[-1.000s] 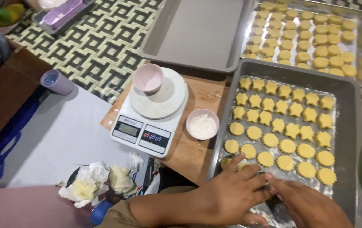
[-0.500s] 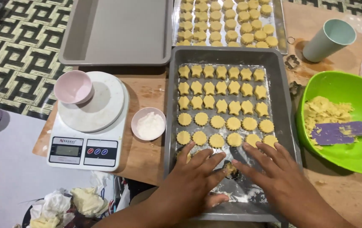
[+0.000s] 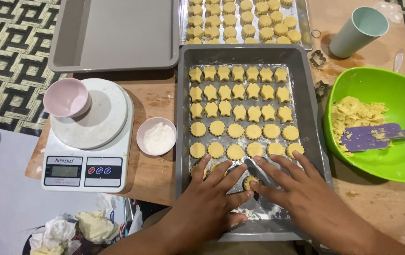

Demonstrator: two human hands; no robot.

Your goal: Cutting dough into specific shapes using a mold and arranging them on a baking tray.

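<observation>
Both hands sit at the near end of the grey baking tray [image 3: 306,118], where they were half a second ago, but they have drawn closer together. The left hand [image 3: 209,198] lies flat with fingers spread, holding nothing, its fingertips over a round cookie [image 3: 201,170] in the unfinished bottom row. The right hand [image 3: 301,191] also lies open, and its thumb and forefinger pinch around a small cookie piece [image 3: 251,181] pressed onto the tray floor between the two hands. The rows of star cookies [image 3: 237,92] and round cookies [image 3: 242,130] above look unchanged. The green bowl [image 3: 400,165] with dough and a purple spatula [image 3: 372,136] stays on the worktop [image 3: 157,101] to the right, the scale [image 3: 87,141] and small flour dish [image 3: 156,137] to the left.
</observation>
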